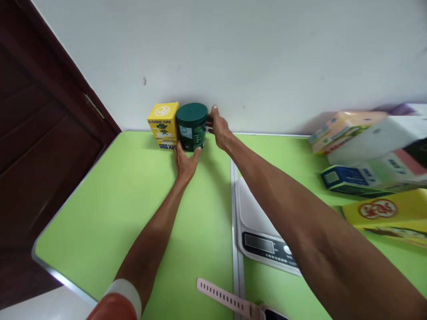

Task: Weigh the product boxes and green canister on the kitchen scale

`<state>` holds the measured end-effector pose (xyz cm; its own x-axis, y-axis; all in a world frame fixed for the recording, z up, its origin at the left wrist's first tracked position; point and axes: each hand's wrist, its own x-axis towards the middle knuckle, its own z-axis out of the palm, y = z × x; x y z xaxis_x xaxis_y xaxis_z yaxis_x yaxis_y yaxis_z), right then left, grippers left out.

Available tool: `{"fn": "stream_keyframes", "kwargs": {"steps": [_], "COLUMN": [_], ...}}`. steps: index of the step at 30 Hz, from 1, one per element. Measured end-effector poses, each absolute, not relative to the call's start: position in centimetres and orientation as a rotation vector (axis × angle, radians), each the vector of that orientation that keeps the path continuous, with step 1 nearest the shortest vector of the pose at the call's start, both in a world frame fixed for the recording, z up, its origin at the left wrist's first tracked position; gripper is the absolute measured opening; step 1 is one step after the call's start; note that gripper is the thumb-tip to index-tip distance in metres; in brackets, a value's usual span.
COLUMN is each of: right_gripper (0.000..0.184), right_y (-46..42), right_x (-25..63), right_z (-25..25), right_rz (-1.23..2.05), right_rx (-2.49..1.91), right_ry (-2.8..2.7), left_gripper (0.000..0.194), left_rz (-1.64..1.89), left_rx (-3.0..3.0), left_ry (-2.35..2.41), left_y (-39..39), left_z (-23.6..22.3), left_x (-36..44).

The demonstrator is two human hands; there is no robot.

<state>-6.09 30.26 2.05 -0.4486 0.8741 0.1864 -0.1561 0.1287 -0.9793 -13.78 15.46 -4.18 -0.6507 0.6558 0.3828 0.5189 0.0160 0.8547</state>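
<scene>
At the back of the green surface (140, 200), against the wall, 1 yellow "COME ON" box (163, 126) stands beside the dark green lidded canister (192, 126). The left hand (186, 164) has its fingers spread at the canister's lower front; the right hand (220, 129) curls its fingers around the right side. Further right lie 1 white digital scale (255, 213) and several cartons (380, 211).
</scene>
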Motion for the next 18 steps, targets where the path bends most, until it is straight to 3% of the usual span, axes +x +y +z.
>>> {"fn": "stream_keyframes", "kwargs": {"steps": [10,18], "right_gripper": [0.099,0.100], "right_y": [26.1,17.0], "right_x": [-4.7,0.5], "right_z": [3.4,8.0], "right_rz": [1.541,1.589], "right_rx": [-0.829,-0.882], "right_ry": [-1.643,-1.856], "left_gripper": [0.107,0.077], "left_rz": [1.858,1.882], "left_rx": [1.027,0.968], "left_ry": [2.261,2.172], "left_y": [14.6,8.1], "left_z": [-2.3,0.0], "left_x": [-12.5,-10.8]}}
